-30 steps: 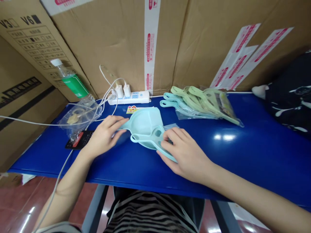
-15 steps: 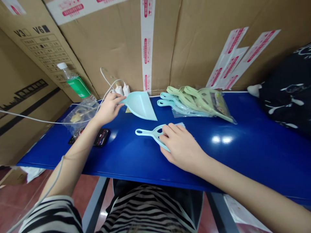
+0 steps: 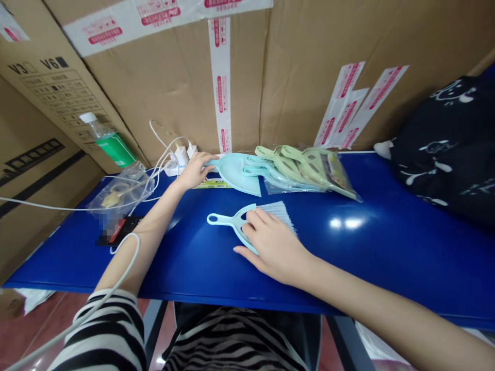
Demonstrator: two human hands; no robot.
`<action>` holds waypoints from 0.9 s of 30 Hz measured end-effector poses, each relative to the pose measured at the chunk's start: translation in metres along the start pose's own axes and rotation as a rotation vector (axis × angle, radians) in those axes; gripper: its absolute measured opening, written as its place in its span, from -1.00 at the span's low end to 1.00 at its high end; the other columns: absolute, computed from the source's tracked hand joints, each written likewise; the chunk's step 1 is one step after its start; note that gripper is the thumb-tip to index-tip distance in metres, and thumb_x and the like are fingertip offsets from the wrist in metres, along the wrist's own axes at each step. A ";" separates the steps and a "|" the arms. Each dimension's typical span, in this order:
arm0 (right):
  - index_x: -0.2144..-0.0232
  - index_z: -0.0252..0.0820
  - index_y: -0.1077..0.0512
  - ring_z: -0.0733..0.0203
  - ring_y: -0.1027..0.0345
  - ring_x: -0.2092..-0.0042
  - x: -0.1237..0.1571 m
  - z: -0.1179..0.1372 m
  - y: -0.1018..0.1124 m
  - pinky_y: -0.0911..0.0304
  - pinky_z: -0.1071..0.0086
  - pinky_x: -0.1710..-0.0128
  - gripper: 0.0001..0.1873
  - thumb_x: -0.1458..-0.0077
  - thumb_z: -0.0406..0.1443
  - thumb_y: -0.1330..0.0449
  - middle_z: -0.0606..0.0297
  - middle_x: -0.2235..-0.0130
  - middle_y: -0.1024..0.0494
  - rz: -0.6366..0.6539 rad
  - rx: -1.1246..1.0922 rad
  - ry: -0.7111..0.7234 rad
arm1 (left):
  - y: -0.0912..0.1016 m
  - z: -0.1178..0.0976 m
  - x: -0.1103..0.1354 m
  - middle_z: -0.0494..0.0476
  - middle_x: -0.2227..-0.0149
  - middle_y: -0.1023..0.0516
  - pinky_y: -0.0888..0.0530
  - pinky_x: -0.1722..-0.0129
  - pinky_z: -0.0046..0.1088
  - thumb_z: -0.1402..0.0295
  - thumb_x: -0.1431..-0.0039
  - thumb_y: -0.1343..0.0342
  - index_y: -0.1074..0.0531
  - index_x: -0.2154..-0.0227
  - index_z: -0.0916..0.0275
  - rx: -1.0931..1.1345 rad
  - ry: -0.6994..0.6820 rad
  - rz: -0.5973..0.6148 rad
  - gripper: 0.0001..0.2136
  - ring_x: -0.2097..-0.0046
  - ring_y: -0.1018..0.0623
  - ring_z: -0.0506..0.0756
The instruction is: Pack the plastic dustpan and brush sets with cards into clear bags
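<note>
Dustpan (image 3: 234, 172) and brush (image 3: 231, 221) being handled apart

The dustpan's handle is being pinched narrowly by the left hand (image 3: 197, 170), just above frame centre; its pan is being overlapped by wrapped sets (image 3: 309, 170) spreading rightward. Just below centre, the brush's head is being covered by the right hand (image 3: 270, 245), fingers curled, thumb pointing left; whether it is being gripped cannot be told. At left, a bottle (image 3: 116, 149) is being backed by cardboard (image 3: 178, 82).
</note>
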State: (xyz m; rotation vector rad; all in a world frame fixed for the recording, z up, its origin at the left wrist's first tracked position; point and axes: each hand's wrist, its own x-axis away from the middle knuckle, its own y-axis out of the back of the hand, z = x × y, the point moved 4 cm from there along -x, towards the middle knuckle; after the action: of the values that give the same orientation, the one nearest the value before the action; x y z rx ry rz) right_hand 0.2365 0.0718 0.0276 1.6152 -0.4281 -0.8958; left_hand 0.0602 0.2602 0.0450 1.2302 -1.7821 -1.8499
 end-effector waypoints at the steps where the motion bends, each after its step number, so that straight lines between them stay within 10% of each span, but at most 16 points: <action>1: 0.34 -0.31 -0.51 -0.01 -0.32 0.17 0.000 0.000 0.000 -0.30 0.21 0.21 -0.63 -0.18 -0.07 -0.21 0.06 0.28 -0.47 0.008 -0.006 0.001 | -0.003 0.000 -0.004 0.26 0.02 -0.53 -0.38 -0.10 -0.07 0.40 -0.28 0.03 -0.46 0.03 0.24 0.003 -0.001 0.003 -0.73 -0.02 -0.46 0.20; 13: 0.43 -0.29 -0.48 0.05 -0.34 0.26 -0.002 0.000 -0.009 -0.32 0.26 0.29 -0.51 0.06 0.06 -0.36 0.17 0.36 -0.43 -0.091 -0.008 0.003 | -0.034 0.006 -0.031 0.26 0.08 -0.46 -0.41 -0.08 -0.03 0.52 -0.21 0.08 -0.58 0.18 0.25 -0.084 0.145 -0.107 -0.69 -0.03 -0.44 0.25; 27: 0.28 -0.25 -0.41 0.05 -0.30 0.07 -0.003 -0.007 -0.016 -0.34 0.18 0.08 -0.71 -0.02 -0.24 -0.39 0.12 0.15 -0.40 0.081 -0.437 0.001 | -0.040 -0.021 -0.020 0.24 -0.06 -0.50 -0.39 -0.19 -0.21 0.65 -0.02 0.13 -0.40 -0.07 0.32 -0.082 -0.105 0.126 -0.48 -0.19 -0.42 0.16</action>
State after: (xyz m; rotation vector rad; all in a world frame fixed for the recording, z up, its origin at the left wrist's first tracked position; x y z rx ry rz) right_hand 0.2367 0.0825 0.0132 1.1905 -0.2707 -0.8581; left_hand 0.1004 0.2680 0.0181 0.9852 -1.7737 -1.9260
